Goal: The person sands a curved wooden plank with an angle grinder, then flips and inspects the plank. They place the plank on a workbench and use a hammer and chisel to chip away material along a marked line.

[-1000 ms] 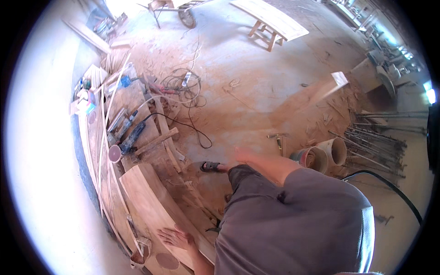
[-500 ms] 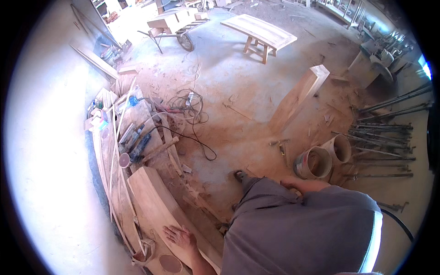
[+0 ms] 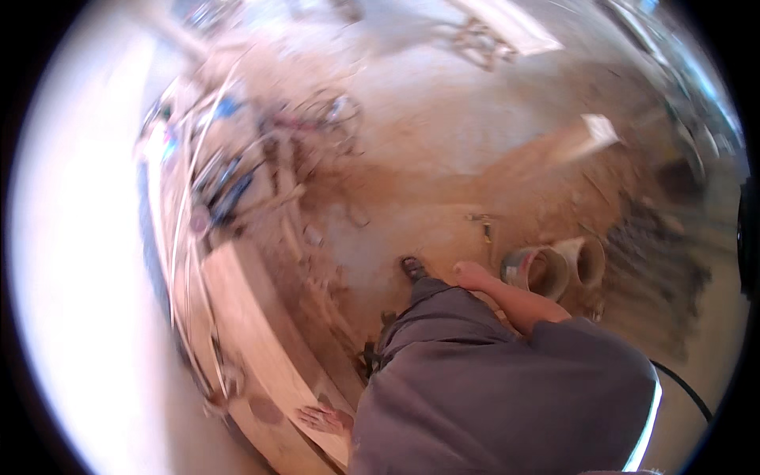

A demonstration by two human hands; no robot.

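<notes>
One dark-blue power tool [image 3: 233, 198] lies at far left. One long wooden beam [image 3: 249, 317] slants beside the person — the left hand [image 3: 323, 417] rests on its near end, fingers laid out straight, gripping nothing. One right hand [image 3: 473, 275] hangs over the floor [image 3: 372, 257]; blur hides whether its fingers curl, so I cannot tell. Farther right: one small tool [image 3: 486, 231], two buckets [image 3: 514, 273] — side by side — and one second beam [image 3: 546, 157].

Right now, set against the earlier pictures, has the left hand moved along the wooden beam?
Yes: judged against the far end of the wooden beam, the left hand now lies farther down it, toward the near end.
</notes>
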